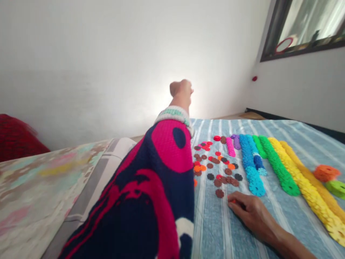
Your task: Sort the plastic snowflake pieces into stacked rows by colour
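My left hand (181, 88) is raised high in front of the wall, closed in a fist, on an arm in a navy and pink patterned sleeve (151, 187). What, if anything, it holds is hidden. My right hand (249, 212) rests low on the striped blue cloth (215, 230), fingers pinched on a small red-orange disc (233, 201) at the near edge of the loose brown, red and orange discs (215, 165).
Rows of stacked discs lie side by side on the cloth: pink (230, 146), blue (250, 165), green (277, 167), yellow (307, 187). Orange (326, 172) and lime (336, 187) piles sit at far right. A pastel patterned surface (40, 190) lies left; a window (304, 25) is top right.
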`<state>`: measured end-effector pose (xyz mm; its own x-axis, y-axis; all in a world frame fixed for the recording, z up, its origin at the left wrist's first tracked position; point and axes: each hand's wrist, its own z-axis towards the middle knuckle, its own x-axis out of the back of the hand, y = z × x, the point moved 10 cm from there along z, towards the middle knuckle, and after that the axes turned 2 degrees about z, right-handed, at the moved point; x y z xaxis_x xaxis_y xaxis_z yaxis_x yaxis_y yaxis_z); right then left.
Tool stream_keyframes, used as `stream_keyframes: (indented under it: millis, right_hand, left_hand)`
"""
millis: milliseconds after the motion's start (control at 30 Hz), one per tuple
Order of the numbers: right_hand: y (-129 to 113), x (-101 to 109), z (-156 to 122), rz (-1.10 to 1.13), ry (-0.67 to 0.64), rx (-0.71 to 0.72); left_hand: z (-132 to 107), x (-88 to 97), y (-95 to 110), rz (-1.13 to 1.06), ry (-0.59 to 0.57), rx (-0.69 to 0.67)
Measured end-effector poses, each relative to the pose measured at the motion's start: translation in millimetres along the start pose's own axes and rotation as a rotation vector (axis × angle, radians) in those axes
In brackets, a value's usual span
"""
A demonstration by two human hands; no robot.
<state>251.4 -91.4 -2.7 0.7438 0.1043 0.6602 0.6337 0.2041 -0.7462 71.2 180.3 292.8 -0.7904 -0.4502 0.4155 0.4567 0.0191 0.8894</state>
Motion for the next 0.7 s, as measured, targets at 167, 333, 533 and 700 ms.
stream_keyframes:
  millis: [167,333,533,700]
  right_hand:
    - [-1.8,-0.3,5.1,0.024,0.017,-0.004]
    - [-0.8,-0.6,9.4,0.026,0.049,-0.008]
    - [-1.1,1.3,13.8,0.106,0.120,-0.026]
    - [8.2,-21.6,22.7,0.389,0.089,-0.091]
  left_hand:
    - [-11.7,-4.4,-85.9,-0.047,-0.078,-0.053]
    - [-32.3,-34.5,-183.0,0.040,-0.206,0.062]
    - [-54.5,-64.9,-246.6,0.083,-0.320,0.099]
    - [-53.4,-62.5,-260.9,0.061,-0.313,0.072]
